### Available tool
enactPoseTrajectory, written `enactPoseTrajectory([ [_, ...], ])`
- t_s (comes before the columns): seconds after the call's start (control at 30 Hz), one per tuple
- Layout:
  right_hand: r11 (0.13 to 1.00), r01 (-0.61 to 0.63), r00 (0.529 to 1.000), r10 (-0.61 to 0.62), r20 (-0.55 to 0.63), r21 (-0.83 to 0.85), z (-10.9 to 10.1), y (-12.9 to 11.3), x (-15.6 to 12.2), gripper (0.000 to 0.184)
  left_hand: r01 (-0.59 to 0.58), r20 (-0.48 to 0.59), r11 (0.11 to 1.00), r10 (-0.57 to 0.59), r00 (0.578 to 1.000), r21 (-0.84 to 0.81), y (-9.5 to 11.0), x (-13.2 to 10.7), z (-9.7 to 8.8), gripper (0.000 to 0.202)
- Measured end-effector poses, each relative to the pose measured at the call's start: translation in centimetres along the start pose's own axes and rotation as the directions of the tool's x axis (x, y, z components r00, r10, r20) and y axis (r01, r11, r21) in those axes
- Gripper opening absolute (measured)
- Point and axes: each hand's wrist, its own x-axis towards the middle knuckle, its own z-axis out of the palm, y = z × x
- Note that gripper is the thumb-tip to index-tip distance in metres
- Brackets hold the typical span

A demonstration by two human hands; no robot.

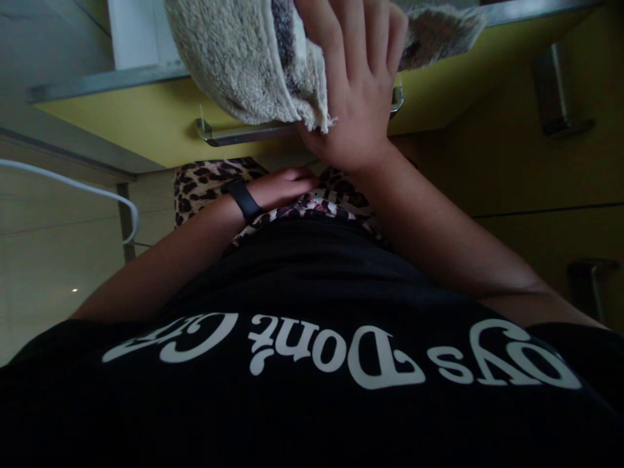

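My right hand (358,84) is closed around a bunched, greyish terry cloth (234,58), high in the head view. The cloth has a dark patch and a frayed edge by my thumb. A further part of it (441,36) sticks out to the right of my knuckles. Just below the hand and cloth is a metal bar handle (253,134) on a yellow drawer front (131,117). Low at my waist, my left hand (287,184) lies against leopard-print trousers (205,185), its fingers loosely stretched and partly hidden. A black band (245,200) circles that wrist.
A grey counter edge (112,79) runs along the top of the yellow front. Darker cabinet fronts with metal handles (560,91) stand close on the right. At the left, a white cable (73,182) hangs above the pale tiled floor (43,260).
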Motion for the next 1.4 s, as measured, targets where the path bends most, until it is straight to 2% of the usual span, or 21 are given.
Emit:
enactPoseTrajectory([
  [0.13,1.0,-0.004,0.996,0.002,-0.091,-0.022,-0.3,-0.9,-0.5,0.102,-0.001,-0.003,1.0,0.001,1.0,-0.008,-0.1,-0.1,0.0,0.044],
  [0.23,0.999,-0.005,0.988,0.0,-0.153,-0.032,-1.1,-1.8,-1.0,0.092,0.009,0.0,1.0,-0.009,1.0,-0.019,0.0,-0.1,0.0,0.044],
  [0.37,0.995,-0.079,0.982,0.068,-0.174,-0.058,-2.5,-3.1,-1.3,0.08,0.01,0.016,0.999,-0.01,1.0,-0.031,0.2,-0.1,0.0,0.05],
  [0.47,0.993,-0.098,0.98,0.084,-0.178,-0.07,-3.1,-3.6,-1.4,0.082,0.013,0.012,0.999,-0.013,1.0,-0.035,0.4,-0.2,0.0,0.052],
  [0.67,0.998,-0.051,0.983,0.043,-0.18,-0.041,-2.5,-2.9,-1.4,0.085,0.009,0.001,1.0,-0.009,1.0,-0.03,0.3,-0.2,0.0,0.044],
  [0.9,0.999,-0.048,0.982,0.045,-0.182,-0.014,-2.3,-2.5,-1.5,0.082,-0.007,0.025,1.0,0.007,1.0,-0.019,0.0,0.0,-0.1,0.049],
  [1.0,1.0,-0.02,0.991,0.018,-0.135,-0.01,-1.6,-1.8,-1.1,0.089,-0.008,0.016,1.0,0.008,1.0,-0.012,-0.4,0.2,0.0,0.047],
  [1.13,0.999,-0.041,0.999,0.041,-0.033,-0.007,-0.9,-1.0,-0.6,0.095,0.004,0.006,1.0,-0.004,1.0,-0.02,-0.3,0.2,0.0,0.047],
  [1.4,0.999,0.04,0.991,-0.04,-0.125,-0.006,-1.5,-1.2,-1.3,0.086,0.036,0.013,0.999,-0.035,0.999,-0.019,0.6,-0.2,-0.1,0.052],
])
